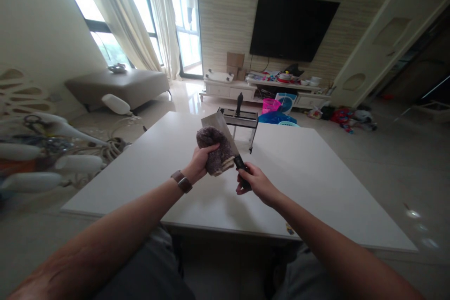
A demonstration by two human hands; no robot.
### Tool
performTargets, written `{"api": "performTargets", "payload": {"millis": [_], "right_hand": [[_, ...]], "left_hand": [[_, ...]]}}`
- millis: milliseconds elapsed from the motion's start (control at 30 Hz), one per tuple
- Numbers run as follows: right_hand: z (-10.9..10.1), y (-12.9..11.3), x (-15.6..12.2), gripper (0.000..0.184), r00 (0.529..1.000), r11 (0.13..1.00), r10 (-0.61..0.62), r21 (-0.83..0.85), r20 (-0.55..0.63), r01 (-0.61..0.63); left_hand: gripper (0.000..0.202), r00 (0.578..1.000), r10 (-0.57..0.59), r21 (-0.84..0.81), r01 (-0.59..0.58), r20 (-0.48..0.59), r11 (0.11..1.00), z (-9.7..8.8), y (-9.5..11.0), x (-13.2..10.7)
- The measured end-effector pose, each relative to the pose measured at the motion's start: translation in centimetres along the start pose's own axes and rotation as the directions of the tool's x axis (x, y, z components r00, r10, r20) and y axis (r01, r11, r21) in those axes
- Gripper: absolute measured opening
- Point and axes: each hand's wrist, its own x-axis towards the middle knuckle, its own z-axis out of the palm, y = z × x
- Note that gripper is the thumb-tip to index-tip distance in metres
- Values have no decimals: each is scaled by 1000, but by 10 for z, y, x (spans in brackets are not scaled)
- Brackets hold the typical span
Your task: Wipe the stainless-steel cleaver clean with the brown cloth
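My right hand [255,180] is wrapped round the black handle of a kitchen cleaver [216,123], held up above the white table [298,178]. Its broad metal blade points up and to the left. In my left hand [201,161] is a bunched grey-brown cloth [214,150] with pale edges, pressed against the blade and covering part of it. Just behind the blade stands a black-framed rack [242,119] with a black handle [239,103] sticking up from it.
White rounded objects and cables [84,164] crowd the floor on the left. Beyond the table are a pink basket [270,105], a blue bag [276,117] and a low cabinet [228,90] under a television [293,27]. A grey bench [119,86] stands by the window.
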Motion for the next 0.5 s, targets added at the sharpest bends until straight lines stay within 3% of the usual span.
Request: {"api": "performTargets", "payload": {"millis": [200, 367, 500], "right_hand": [[10, 13, -3, 39, 999, 999, -39, 30, 15, 38], [9, 14, -7, 40, 1000, 999, -19, 41, -5, 20], [4, 9, -11, 36, 999, 1000, -25, -6, -40, 25]], "left_hand": [[35, 984, -156, -82, 164, 90, 983, 8, -18, -12], [37, 987, -157, -46, 157, 18, 986, 12, -28, -14], [36, 986, -164, -52, 164, 20, 985, 13, -30, -18]]}}
